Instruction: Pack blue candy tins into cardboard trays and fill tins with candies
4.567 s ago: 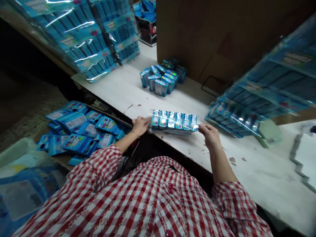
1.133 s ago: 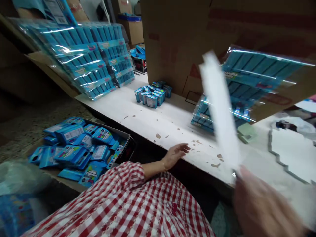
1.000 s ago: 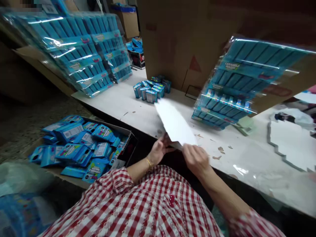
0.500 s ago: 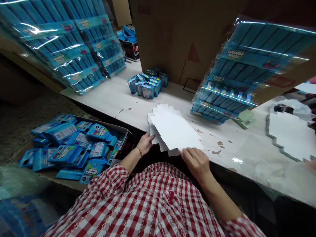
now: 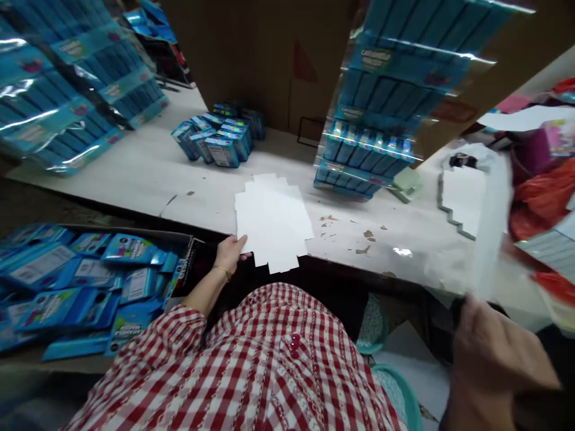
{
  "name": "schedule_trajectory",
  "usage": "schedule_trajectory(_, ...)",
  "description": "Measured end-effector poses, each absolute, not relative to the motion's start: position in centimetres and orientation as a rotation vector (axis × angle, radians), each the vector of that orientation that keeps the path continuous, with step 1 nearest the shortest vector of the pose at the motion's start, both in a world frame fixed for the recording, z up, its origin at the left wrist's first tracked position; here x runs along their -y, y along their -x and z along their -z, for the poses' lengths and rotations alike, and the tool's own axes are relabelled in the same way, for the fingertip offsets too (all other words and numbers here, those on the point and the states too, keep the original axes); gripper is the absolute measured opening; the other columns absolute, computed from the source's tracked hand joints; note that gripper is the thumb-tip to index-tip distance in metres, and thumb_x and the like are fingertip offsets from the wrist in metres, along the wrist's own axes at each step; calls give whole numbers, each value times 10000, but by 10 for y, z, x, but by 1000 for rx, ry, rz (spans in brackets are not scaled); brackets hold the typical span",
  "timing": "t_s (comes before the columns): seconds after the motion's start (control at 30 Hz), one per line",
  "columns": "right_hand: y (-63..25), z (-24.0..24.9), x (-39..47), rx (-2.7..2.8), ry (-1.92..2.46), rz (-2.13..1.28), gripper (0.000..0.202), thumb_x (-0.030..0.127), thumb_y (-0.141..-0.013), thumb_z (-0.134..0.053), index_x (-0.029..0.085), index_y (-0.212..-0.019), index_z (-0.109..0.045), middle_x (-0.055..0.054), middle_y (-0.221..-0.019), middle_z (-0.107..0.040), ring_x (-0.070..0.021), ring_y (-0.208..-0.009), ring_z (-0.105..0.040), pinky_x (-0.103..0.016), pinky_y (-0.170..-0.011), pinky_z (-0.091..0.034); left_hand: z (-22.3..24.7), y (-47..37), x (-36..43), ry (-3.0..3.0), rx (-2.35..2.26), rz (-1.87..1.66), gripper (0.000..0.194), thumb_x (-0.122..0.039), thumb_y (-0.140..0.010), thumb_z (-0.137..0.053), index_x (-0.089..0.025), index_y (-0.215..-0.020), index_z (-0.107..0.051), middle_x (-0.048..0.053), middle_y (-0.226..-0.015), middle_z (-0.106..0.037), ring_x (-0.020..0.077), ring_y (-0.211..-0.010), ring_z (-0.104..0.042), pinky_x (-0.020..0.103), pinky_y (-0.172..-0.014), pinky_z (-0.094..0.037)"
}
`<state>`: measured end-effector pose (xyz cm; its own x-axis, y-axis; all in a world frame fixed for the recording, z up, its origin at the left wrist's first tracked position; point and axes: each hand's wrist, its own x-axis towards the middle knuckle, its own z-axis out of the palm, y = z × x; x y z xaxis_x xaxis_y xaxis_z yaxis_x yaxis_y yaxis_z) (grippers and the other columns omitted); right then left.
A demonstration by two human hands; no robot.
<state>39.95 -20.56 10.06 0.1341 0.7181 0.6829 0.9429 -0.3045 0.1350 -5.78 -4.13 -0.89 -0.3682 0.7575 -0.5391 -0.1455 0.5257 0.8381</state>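
Near the table's front edge lies a white notched card sheet [image 5: 274, 221], in front of my body. My left hand [image 5: 231, 254] pinches its lower left edge between thumb and fingers. Far to the right, my right hand [image 5: 492, 344] is closed on another white sheet [image 5: 492, 227], which stands up nearly edge-on and is blurred. Behind that raised sheet, a stack of white notched cards [image 5: 462, 194] rests on the table. Small blue boxes [image 5: 222, 151] stand grouped beyond the card in the middle.
Wrapped blue packs lean at the left [image 5: 99, 78] and against cardboard at the right [image 5: 366, 114]. An open carton of blue packets [image 5: 130, 248] is at lower left. Teal tubs [image 5: 402, 389] sit below the table [image 5: 188, 200]. Red bags [image 5: 545, 191] are far right.
The view has turned right. My right hand has moved far right with one white sheet, away from the card at my left hand. My left hand still grips the card's edge.
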Motion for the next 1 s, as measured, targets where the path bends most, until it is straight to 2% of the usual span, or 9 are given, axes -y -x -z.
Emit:
schedule_trajectory(0.07,-394,-75,164,1797,2102,1040,379,401,-824,-543,221,-495,-486,-51,-476,-507,-160,-461,-402,-294,-434,-197,10,58,39,-548,-1705,-1040,178,-221,-790,-632,-124,-700,-514,-28,-564,-572,73,-357,-546,120,-278,-315)
schedule_trajectory(0.17,-368,-37,118,2020,2001,943,356,452,-860,-494,181,-668,-621,-78,-629,-620,-177,-551,-487,-279,-459,-278,13,64,37,-574,-1723,-1047,207,-242,-766,-659,-124,-667,-520,-39,-508,-534,70,-322,-514,129,-272,-281)
schedule_trajectory(0.3,-288,-12,93,2358,1515,434,525,483,-828,-553,125,-1212,-552,-162,-1171,-608,-257,-994,-564,-362,-771,-443,16,71,36,-575,-1682,-1068,265,-318,-757,-667,-130,-649,-515,-42,-467,-516,40,-289,-432,138,-285,-247)
schedule_trajectory(0.4,-218,-4,79,2648,1071,151,503,385,-850,-559,185,-1306,-486,-108,-1349,-504,-258,-1205,-462,-397,-963,-386,14,74,32,-555,-1637,-1041,305,-389,-785,-629,-133,-668,-512,-36,-445,-502,32,-292,-387,141,-304,-225)
schedule_trajectory(0.57,-168,8,48,2476,911,88,318,160,-909,-435,228,-1170,-605,-48,-1159,-655,-174,-1050,-575,-318,-878,-435,7,91,36,-675,-1665,-1141,503,-581,-841,-437,-101,-909,-569,65,-684,-625,74,-450,-519,173,-405,-366)
schedule_trajectory(0.67,-172,10,38,2346,981,34,299,211,-917,-427,215,-1140,-625,-65,-1109,-675,-172,-1015,-592,-314,-864,-446,7,105,49,-1240,-1717,-1255,609,-578,-751,-574,-144,-1175,-529,138,-1143,-601,178,-893,-614,281,-712,-500)
schedule_trajectory(0.73,-176,13,37,2316,998,4,296,238,-920,-421,215,-1127,-632,-66,-1088,-682,-167,-996,-599,-307,-862,-451,11,109,57,-1701,-1707,-1148,636,-498,-674,-698,-194,-1211,-543,126,-1302,-524,255,-1166,-494,390,-947,-409)
schedule_trajectory(0.87,-174,23,41,2335,1017,-17,302,247,-921,-415,223,-1121,-639,-67,-1061,-687,-168,-961,-608,-310,-854,-462,23,102,53,-2110,-1639,-956,206,-333,-831,-575,-250,-986,-682,66,-1253,-594,259,-1251,-430,478,-1046,-247)
schedule_trajectory(1.0,-164,35,47,2444,1009,5,295,205,-913,-432,222,-1127,-635,-72,-1069,-680,-177,-972,-594,-325,-848,-466,21,94,35,-2155,-1519,-935,196,-270,-874,-497,-229,-916,-684,64,-1104,-673,221,-1162,-515,441,-1012,-301)
